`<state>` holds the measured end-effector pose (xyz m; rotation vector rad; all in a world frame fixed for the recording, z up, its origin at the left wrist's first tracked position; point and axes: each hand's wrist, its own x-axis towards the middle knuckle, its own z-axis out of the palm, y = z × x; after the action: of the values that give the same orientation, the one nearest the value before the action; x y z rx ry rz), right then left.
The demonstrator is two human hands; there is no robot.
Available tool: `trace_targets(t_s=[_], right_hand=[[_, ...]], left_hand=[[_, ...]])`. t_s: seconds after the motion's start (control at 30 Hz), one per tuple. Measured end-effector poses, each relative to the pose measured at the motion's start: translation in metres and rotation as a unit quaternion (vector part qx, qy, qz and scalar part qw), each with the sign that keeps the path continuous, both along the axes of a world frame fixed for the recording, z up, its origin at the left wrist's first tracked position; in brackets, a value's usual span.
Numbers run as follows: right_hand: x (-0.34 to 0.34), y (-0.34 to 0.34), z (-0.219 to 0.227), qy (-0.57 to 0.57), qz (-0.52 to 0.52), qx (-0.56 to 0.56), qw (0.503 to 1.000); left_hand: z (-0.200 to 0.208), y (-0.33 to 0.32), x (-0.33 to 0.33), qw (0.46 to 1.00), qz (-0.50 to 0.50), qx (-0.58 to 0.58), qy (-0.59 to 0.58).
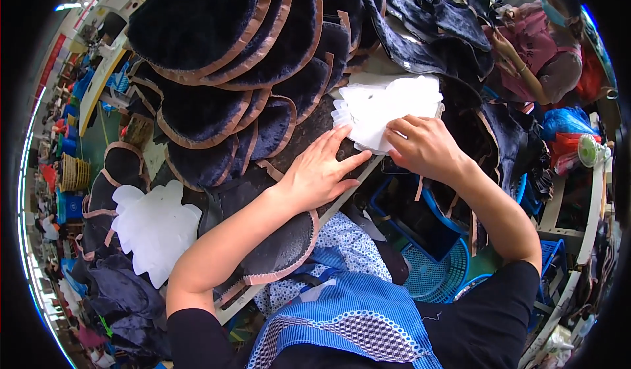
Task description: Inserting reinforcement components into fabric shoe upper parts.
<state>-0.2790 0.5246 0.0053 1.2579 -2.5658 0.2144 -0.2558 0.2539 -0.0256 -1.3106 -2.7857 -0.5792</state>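
A pile of thin white cut pieces with scalloped edges [394, 106] lies on the dark work table in front of me. My left hand [322, 168] lies at the pile's near left edge, fingers stretched and thumb apart, its fingertips touching the white pieces. On the pile's near right part rests my right hand [424, 145], its fingers bent and drawn together at a white piece; the exact grip of the fingertips is hidden. Beneath my left forearm sits a dark panel with a pinkish-brown edge strip [282, 244].
Overlapping dark plush panels with brown edging [204, 27] fill the table's far left. More dark fabric [427, 14] is heaped at the far right. A second white pile [158, 224] lies at left. Blue baskets [434, 270] stand below the table edge. A co-worker [539, 47] is at right.
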Motion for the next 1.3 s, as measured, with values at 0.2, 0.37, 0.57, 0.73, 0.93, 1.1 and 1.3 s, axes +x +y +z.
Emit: trace_targets(t_s=[0.2,0.37,0.57,0.73,0.93,1.1,1.3], right_hand=[[0.0,-0.01,-0.003,0.077,0.03,0.11,0.99],[0.002,-0.002,-0.011,0.109,0.039,0.083,0.99],[0.001,0.001,-0.013,0.108,0.051,0.006,0.993],[-0.009,0.006,-0.012,-0.028,-0.068,-0.067,0.995],[-0.049,0.03,-0.012,-0.112,-0.229,-0.401,0.88],[-0.04,0.036,0.027,-0.21,-0.113,-0.362,0.901],[-0.007,0.015,0.002,-0.04,-0.046,-0.049,0.997]], left_hand=[[0.001,-0.002,-0.001,1.0,-0.004,0.021,0.018],[-0.001,-0.002,-0.002,0.999,-0.003,0.018,0.041],[-0.002,-0.004,-0.001,0.999,-0.001,0.013,0.049],[-0.001,-0.005,0.0,0.998,-0.002,0.018,0.052],[-0.003,-0.002,-0.004,0.998,-0.012,0.025,0.057],[-0.003,-0.006,-0.005,1.0,-0.008,-0.004,0.018],[-0.001,-0.001,-0.006,1.0,-0.01,0.008,0.012]])
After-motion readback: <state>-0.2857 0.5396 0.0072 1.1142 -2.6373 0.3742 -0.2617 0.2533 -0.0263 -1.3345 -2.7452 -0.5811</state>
